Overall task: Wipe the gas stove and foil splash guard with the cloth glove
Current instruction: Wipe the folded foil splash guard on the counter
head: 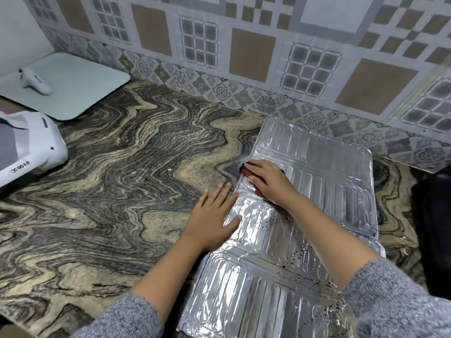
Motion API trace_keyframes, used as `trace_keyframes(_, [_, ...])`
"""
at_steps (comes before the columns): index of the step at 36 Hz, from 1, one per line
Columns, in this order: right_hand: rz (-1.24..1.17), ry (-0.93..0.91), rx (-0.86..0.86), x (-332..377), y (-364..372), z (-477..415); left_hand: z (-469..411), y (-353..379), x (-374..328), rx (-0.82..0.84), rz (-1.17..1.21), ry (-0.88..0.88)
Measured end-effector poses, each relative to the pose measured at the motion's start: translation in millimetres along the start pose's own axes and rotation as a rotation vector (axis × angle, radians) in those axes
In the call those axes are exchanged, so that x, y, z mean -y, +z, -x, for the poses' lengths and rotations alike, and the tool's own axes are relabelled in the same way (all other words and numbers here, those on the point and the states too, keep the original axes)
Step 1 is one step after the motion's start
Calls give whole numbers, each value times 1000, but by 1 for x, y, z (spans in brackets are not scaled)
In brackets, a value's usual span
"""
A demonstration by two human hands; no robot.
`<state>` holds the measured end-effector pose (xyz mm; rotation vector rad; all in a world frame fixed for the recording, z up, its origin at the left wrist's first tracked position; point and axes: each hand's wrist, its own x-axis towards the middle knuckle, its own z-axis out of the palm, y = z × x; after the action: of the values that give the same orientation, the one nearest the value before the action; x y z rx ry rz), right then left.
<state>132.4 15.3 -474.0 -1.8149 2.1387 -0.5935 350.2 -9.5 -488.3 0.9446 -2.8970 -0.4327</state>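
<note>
Marbled table (122, 167) bears the foil splash guard (322, 172); my left hand (214, 215) rests flat on its edge, right hand (268, 179) presses the cloth glove (247, 171) with straight fingers.

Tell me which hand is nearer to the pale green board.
Left. The left hand lies flat at the left edge of the foil splash guard, closer to the board; the right hand presses the cloth on it, farther right.
</note>
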Motion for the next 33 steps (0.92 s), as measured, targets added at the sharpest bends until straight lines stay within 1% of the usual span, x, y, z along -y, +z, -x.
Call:
trace_keyframes(5, [16, -176, 131, -8, -15, 4, -1, 0, -1, 0, -8, -13])
trace_keyframes(8, [20, -214, 198, -16, -23, 8, -1, 0, -1, 0, -4, -17])
trace_keyframes(13, [75, -241, 239, -33, -35, 23, -1, 1, -2, 5, -3, -15])
trace_keyframes(18, [77, -208, 212, -46, -47, 46, -1, 1, -2, -5, 3, -9])
trace_keyframes(21, [61, -156, 192, -54, -53, 62, 0, 1, -2, -3, -2, -3])
trace_keyframes(33, [-37, 133, 29, -85, -68, 129, -3, 2, 0, -3, -25, 9])
